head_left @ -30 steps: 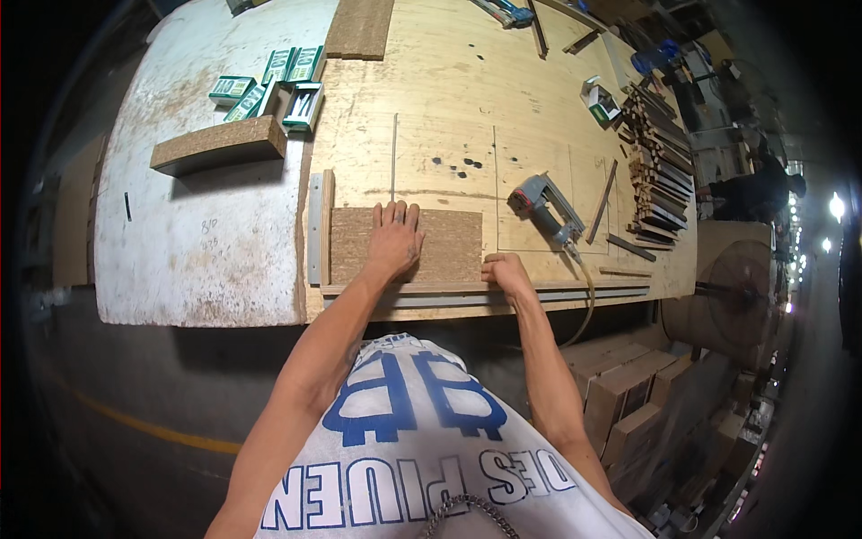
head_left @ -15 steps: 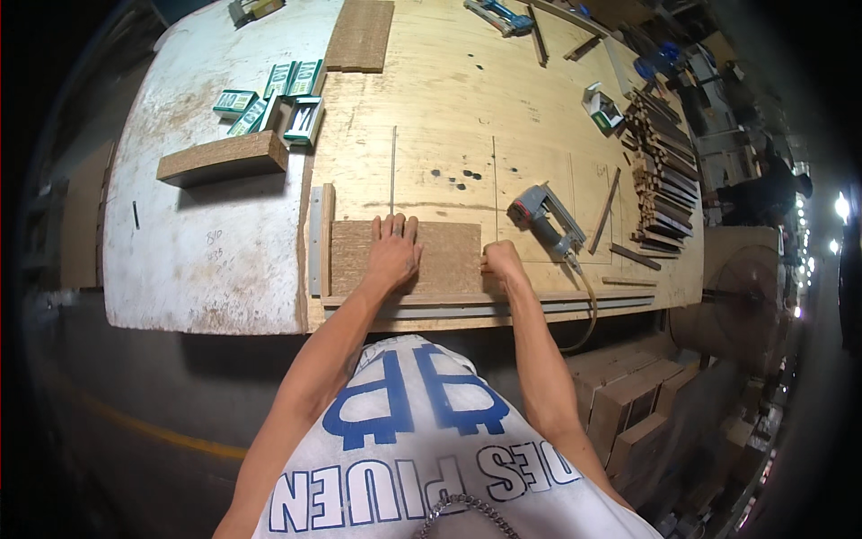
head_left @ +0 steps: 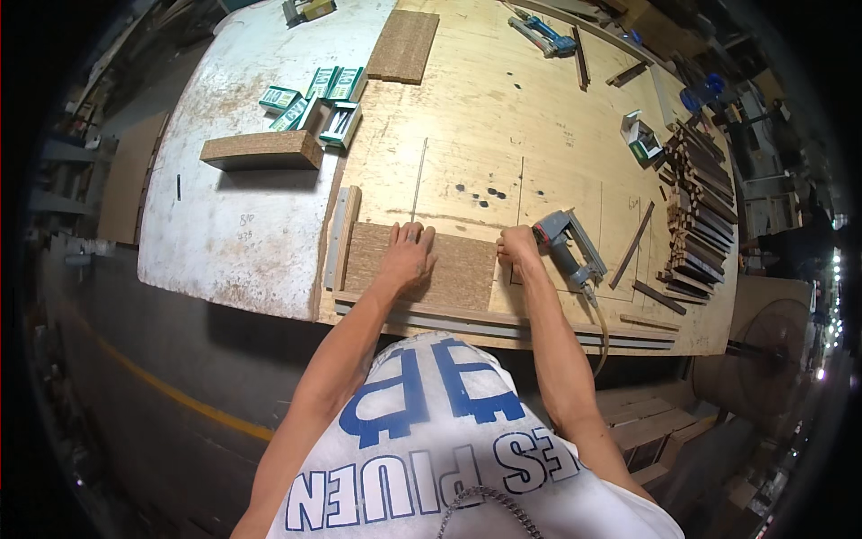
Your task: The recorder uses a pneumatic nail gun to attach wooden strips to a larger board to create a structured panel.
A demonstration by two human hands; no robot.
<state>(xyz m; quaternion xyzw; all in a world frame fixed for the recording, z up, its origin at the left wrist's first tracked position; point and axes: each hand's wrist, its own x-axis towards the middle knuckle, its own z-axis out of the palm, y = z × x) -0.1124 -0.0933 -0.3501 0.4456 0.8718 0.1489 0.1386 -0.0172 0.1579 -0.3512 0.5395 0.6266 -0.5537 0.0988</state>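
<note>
Left hand [head_left: 409, 262] touches grainy, rectangular board [head_left: 462, 274], right hand [head_left: 518, 248] at its corner.

yellow floor line [head_left: 196, 410]: lower left | brown cartons [head_left: 648, 426]: lower right | round fan [head_left: 763, 331]: far right

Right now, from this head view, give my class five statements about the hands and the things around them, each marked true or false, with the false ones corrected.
1. The grey nail gun lies to the right of the brown board. True.
2. The left hand holds the nail gun. False: it rests on the board.
3. The right hand is at the board's right end. True.
4. The pile of wood strips lies left of the board. False: it lies to the right.
5. The blue tool lies farther from the hands than the nail gun. True.
</note>
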